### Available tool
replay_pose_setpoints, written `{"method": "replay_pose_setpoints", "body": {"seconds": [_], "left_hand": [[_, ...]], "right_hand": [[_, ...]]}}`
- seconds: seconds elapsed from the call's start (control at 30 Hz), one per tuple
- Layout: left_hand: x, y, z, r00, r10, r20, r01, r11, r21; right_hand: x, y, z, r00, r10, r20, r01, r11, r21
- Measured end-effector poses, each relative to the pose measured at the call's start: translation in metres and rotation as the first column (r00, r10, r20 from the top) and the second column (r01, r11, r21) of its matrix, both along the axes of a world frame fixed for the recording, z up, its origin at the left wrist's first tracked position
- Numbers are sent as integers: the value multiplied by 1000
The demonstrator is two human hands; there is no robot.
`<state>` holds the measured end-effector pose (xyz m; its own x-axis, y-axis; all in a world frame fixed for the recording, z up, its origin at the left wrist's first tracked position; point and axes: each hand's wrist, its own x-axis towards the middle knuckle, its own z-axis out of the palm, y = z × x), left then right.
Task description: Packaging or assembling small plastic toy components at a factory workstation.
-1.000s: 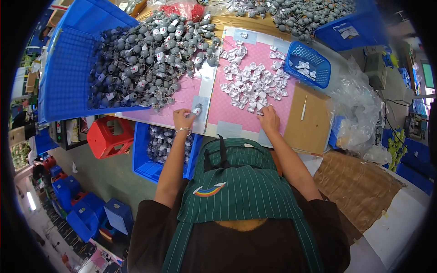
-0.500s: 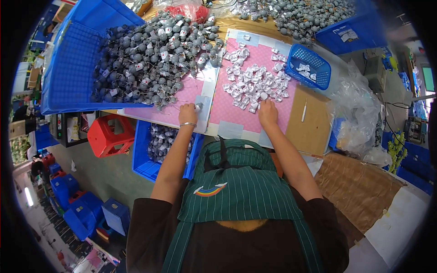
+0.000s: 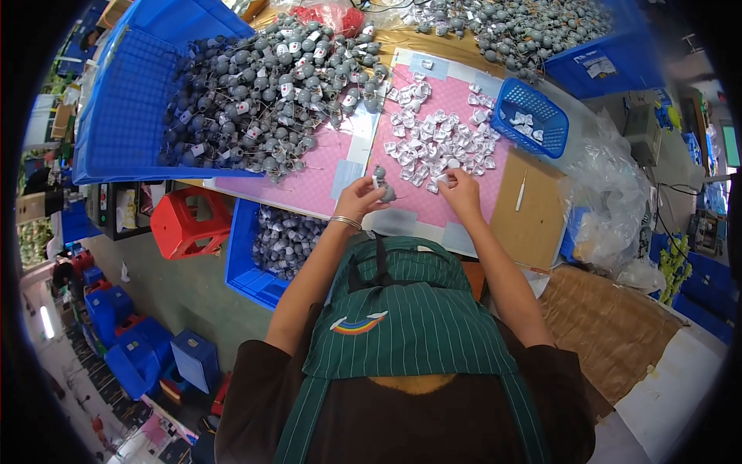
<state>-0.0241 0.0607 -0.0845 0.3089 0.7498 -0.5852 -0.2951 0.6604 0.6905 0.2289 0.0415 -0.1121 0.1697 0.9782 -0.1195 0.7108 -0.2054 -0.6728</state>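
Note:
Pinched in my left hand (image 3: 355, 203) is a small grey round-bodied figure (image 3: 388, 193), held over the pink mat with a thin string or wire sticking out of it. My right hand (image 3: 464, 195) has thumb and fingers closed on a small white moulded piece (image 3: 444, 179), at the near edge of the loose white pieces (image 3: 444, 139) scattered on the pink mat (image 3: 371, 162). The two hands face each other, a short gap apart. To the left, a big heap of similar grey figures (image 3: 263, 100), some with white parts, spills from a tipped blue crate (image 3: 127, 108).
A blue basket (image 3: 560, 116) with a few white pieces stands right of the mat. A white-handled pointed tool (image 3: 521, 193) lies on brown board. Below the table edge are a blue bin (image 3: 246, 271) of figures and a red stool (image 3: 174, 224). Clear plastic bags (image 3: 607, 193) bulge at right.
My left hand has come right from beside the heap, bringing a grey figure over the mat. My right hand has lifted a white piece from the near edge of the pile.

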Motion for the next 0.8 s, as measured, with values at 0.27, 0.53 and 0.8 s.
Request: {"method": "replay_pose_setpoints", "body": {"seconds": [0.27, 0.53, 0.8], "left_hand": [[30, 3, 35, 984, -167, -63, 178, 922, 344], [35, 1, 59, 924, -129, -360, 293, 844, 450], [32, -7, 52, 914, -150, -377, 314, 850, 423]], "right_hand": [[-51, -8, 71, 535, -66, -842, 86, 996, -24], [-43, -15, 84, 738, 44, -674, 9, 997, 75], [-43, -17, 98, 884, 131, -449, -117, 991, 58]]}}
